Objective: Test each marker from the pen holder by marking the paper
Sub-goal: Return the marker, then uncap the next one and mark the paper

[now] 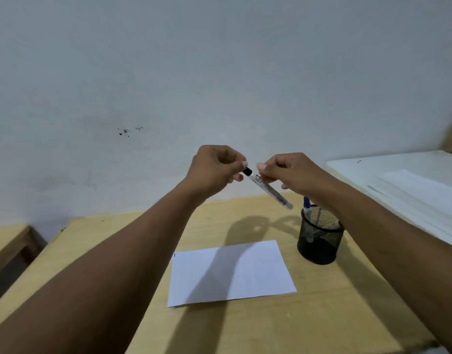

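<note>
Two bare forearms reach forward from the bottom corners of the view, over a light wooden counter (pixel 322 315). Nearest on it lies a white sheet of paper (pixel 232 273), flat and slightly skewed, with one tiny dark mark near its far left corner. Just beyond the paper's far right corner, apart from it, stands a black mesh pen holder (pixel 319 238). A blue-capped marker (pixel 307 204) sticks up out of its left side.

Above the counter, both hands are raised in front of a pale wall (pixel 219 72). Between them is a slim marker (pixel 267 187) with a white barrel, tilted so its black end points up and left. The left hand (pixel 214 169) is closed, its fingertips pinching that black end. The right hand (pixel 293 172) is closed too, gripping the barrel a little lower, while the marker's other end juts down toward the pen holder.

At the right edge sits a white surface (pixel 411 180), beside the counter.
</note>
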A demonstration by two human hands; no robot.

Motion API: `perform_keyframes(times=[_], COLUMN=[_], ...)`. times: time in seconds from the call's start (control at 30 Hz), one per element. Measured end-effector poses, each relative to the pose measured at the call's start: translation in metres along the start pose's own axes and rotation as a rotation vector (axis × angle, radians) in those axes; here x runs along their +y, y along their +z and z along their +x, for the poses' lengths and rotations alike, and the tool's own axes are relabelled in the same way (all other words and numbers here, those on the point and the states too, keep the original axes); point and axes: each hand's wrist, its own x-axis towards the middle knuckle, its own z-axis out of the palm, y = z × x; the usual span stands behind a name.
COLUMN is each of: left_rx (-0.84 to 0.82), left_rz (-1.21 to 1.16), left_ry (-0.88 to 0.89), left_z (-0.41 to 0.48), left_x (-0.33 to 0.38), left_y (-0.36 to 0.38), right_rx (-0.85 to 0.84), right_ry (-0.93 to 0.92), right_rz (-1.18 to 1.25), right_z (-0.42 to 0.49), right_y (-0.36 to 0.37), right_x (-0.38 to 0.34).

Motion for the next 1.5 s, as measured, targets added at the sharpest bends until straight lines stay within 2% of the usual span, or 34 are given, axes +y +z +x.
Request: perform_keyframes(times=[0.17,0.3,0.43,0.5,0.63,0.73,0.87,0.93,1.03,1.2,1.33,1.4,1.5], left_rx=[0.093,0.155,0.265,0.327,0.411,0.426,0.344,0.314,0.275,0.24,0.351,0.373,0.222], left_rz=[-0.103,-0.172,-0.244,-0.277,-0.359,-0.379,-0.377,-0.401,-0.429,-0.503,-0.603,-0.393,0.067], left_ry=[-0.091,-0.177,-0.266,-0.307,-0.387,-0.42,-0.419,-0.406,-0.374,-0.371,-0.426,-0.432,-0.371], left_z=[-0.023,-0.049,-0.071,-0.078,-0.086,-0.087,-0.089,-0.092,-0.094,-0.091,-0.089,-0.096,-0.11], left_x=[-0.029,-0.059,-0.089,-0.102,-0.116,-0.121,-0.12,-0.12,-0.121,-0.123,-0.133,-0.147,-0.164], left_y=[-0.054,-0.085,-0.106,-0.113,-0.119,-0.117,-0.108,-0.104,-0.104,-0.101,-0.108,-0.116,-0.115], right_rx=[-0.272,-0.379,-0.504,-0.573,-0.629,-0.547,-0.247,-0.184,-0.186,-0.29,-0.304,-0.282,-0.217], right_ry=[-0.023,-0.038,0.038,0.122,0.274,0.288,0.393,0.425,0.423,0.336,0.25,0.248,0.275], right_rz=[0.024,0.039,0.157,0.315,0.786,0.944,0.861,0.83,0.819,0.811,0.926,0.932,0.838], right_z=[0.005,0.004,-0.003,-0.004,-0.004,-0.005,-0.001,0.001,0.002,0.005,0.013,0.017,0.014], right_y=[0.052,0.097,0.127,0.139,0.156,0.171,0.191,0.194,0.191,0.18,0.159,0.147,0.151], right_x=[-0.017,-0.024,-0.027,-0.026,-0.022,-0.021,-0.019,-0.014,-0.008,-0.006,-0.001,0.005,0.013])
